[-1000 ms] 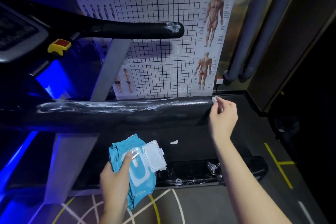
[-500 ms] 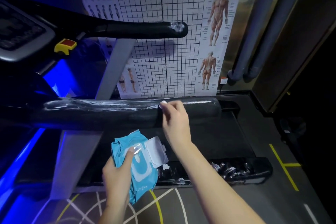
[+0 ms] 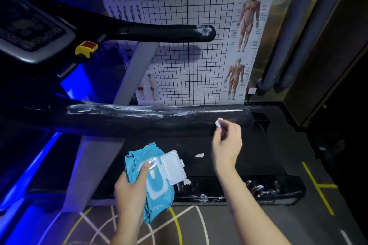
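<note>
My left hand (image 3: 130,189) grips a blue pack of wet wipes (image 3: 157,183) whose white flip lid stands open, held low in front of the treadmill. My right hand (image 3: 227,141) pinches a small crumpled white wipe (image 3: 219,121) against the near black handrail (image 3: 139,119), close to its right end. The handrail's top is streaked with white smears. A second black handrail (image 3: 159,32) runs higher up, with white marks at its tip.
The treadmill console (image 3: 29,28) with a yellow and red stop button (image 3: 86,46) is at the upper left. The black belt (image 3: 249,155) carries a white scrap (image 3: 199,155). A gridded anatomy poster (image 3: 189,36) covers the wall behind; grey pipes (image 3: 288,36) stand at the right.
My right hand with the wipe slid left along the near handrail, then back towards its right end. My left hand has kept hold of the wipes pack.
</note>
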Available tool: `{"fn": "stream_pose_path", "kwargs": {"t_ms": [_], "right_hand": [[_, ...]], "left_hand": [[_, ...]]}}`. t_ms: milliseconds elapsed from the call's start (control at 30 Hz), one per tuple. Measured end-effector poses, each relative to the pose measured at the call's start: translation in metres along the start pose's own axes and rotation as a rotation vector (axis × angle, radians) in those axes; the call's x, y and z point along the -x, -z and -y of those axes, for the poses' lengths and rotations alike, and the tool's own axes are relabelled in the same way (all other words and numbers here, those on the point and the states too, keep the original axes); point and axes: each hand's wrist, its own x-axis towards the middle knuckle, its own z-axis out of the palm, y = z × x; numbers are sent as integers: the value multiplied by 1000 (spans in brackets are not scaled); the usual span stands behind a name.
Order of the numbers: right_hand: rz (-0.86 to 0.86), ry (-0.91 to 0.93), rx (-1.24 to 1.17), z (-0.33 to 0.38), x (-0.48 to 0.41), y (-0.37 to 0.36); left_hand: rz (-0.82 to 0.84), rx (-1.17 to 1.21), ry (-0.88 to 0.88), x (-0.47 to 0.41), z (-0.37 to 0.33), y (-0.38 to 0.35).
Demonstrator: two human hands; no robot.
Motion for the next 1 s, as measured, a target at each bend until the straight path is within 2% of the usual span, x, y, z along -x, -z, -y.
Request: {"fn": "stream_pose_path", "kwargs": {"t_ms": [133,267,333,433,533,633,733,900,933,1000], "right_hand": [[64,122,-16,21,18,-27],[261,280,31,32,26,-44],[304,300,17,32,24,-37],[127,248,-28,24,12,-13],[-73,86,-18,11,-5,2],[-92,37,11,9,-10,-6],[17,146,8,19,5,-25],[413,376,34,37,42,-56],[412,375,8,37,44,-55],[267,306,-74,34,41,-44]], "left_hand": [[-8,7,12,-1,-2,9],[-48,39,33,-1,-4,13],[-83,121,65,-2,-9,13],[-110,238,105,-2,-20,13],[-148,321,116,-1,-25,14],[-153,333,117,2,-26,13],[-133,350,138,6,-27,12],[-85,351,162,14,-38,11],[-71,338,156,16,-40,12],[-63,319,144,19,-44,14]]}}
